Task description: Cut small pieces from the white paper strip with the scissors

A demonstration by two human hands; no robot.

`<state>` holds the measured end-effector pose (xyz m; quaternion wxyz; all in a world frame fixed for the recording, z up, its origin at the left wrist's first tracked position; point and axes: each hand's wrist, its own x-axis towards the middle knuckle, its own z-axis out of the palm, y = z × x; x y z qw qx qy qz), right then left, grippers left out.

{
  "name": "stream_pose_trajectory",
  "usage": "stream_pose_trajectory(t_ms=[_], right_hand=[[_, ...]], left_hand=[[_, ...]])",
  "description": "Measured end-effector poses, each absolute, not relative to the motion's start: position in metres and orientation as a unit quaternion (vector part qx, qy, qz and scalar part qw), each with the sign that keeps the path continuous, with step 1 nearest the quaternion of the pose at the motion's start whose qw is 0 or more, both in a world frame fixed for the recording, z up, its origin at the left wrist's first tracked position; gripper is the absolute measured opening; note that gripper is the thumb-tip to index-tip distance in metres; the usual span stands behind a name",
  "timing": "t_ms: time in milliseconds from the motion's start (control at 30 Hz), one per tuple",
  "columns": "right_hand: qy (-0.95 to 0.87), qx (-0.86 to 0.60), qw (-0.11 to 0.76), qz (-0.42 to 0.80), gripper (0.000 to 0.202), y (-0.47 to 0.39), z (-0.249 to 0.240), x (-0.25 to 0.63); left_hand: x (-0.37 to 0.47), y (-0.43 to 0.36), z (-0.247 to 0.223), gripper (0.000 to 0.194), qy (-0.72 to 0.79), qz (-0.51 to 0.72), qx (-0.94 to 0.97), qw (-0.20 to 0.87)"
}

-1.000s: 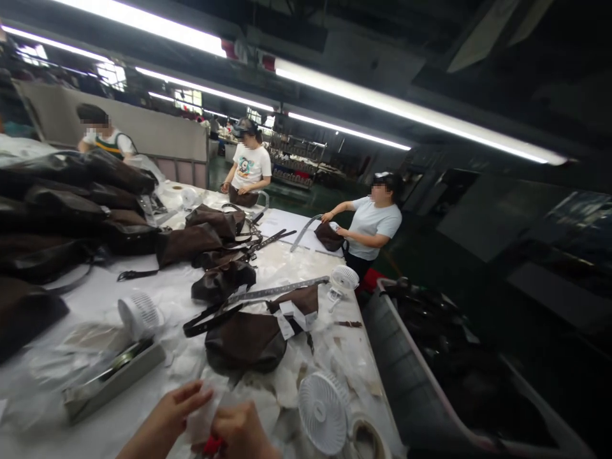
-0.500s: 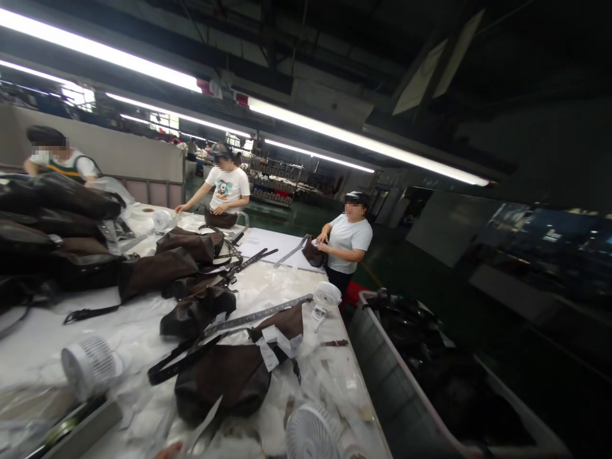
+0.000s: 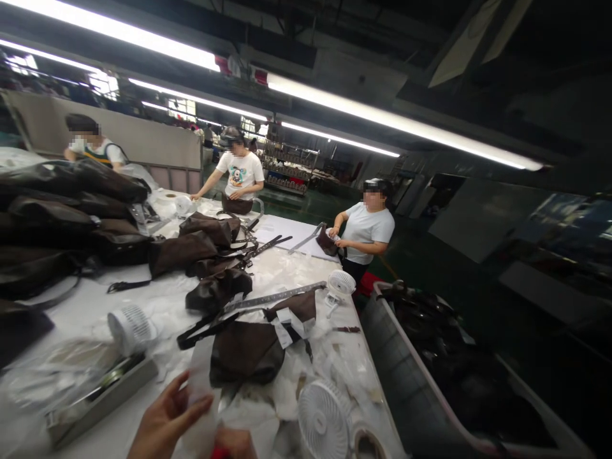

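Observation:
My left hand [image 3: 167, 417] is low in the picture, thumb and fingers closed on a translucent white sheet [image 3: 201, 382] that stands upright. Close to its right, at the bottom edge, my right hand [image 3: 234, 443] is closed around something red [image 3: 220, 453], mostly cut off by the frame. Just beyond the hands lies a dark brown bag [image 3: 246, 354] with a black strap and white paper tags [image 3: 287, 325]. A white fan [image 3: 322, 417] stands right of my right hand.
A pile of dark bags [image 3: 109, 217] covers the left side. A second fan [image 3: 131, 328] stands by a grey tray [image 3: 102, 398]. Three people work across the table. A grey bin [image 3: 411, 376] of dark items stands beyond the right edge.
Both hands have come up into view, the left with the white sheet. The view has shifted, so the table's things appear further right. The right-hand person's hands have moved at their brown bag.

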<state>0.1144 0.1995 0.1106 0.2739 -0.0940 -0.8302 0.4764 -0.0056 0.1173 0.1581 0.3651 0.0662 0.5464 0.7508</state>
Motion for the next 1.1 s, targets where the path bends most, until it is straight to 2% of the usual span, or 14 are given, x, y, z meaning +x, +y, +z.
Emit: stream_pose_trajectory(t_ms=[100, 233, 400, 633, 867, 1100], right_hand=[[-0.717, -0.130, 0.341, 0.594, 0.061, 0.198, 0.122, 0.116], [-0.656, -0.206, 0.366, 0.627, 0.048, 0.206, 0.154, 0.118], [-0.633, -0.199, 0.377, 0.646, 0.039, 0.210, 0.171, 0.109], [-0.652, -0.203, 0.321, 0.656, 0.029, 0.216, 0.165, 0.105], [-0.674, -0.216, 0.354, 0.612, 0.031, 0.223, 0.160, 0.107], [-0.669, -0.188, 0.396, 0.600, 0.027, 0.233, 0.183, 0.114]], left_hand=[[-0.002, 0.119, 0.175, 0.078, 0.563, 0.751, 0.148, 0.311], [0.001, 0.121, 0.182, 0.059, 0.562, 0.732, 0.251, 0.292], [0.004, 0.119, 0.178, 0.055, 0.548, 0.728, 0.286, 0.297], [0.004, 0.113, 0.180, 0.047, 0.547, 0.732, 0.275, 0.297], [0.004, 0.112, 0.188, 0.041, 0.562, 0.695, 0.299, 0.334], [-0.006, 0.113, 0.188, 0.040, 0.629, 0.644, 0.352, 0.258]])
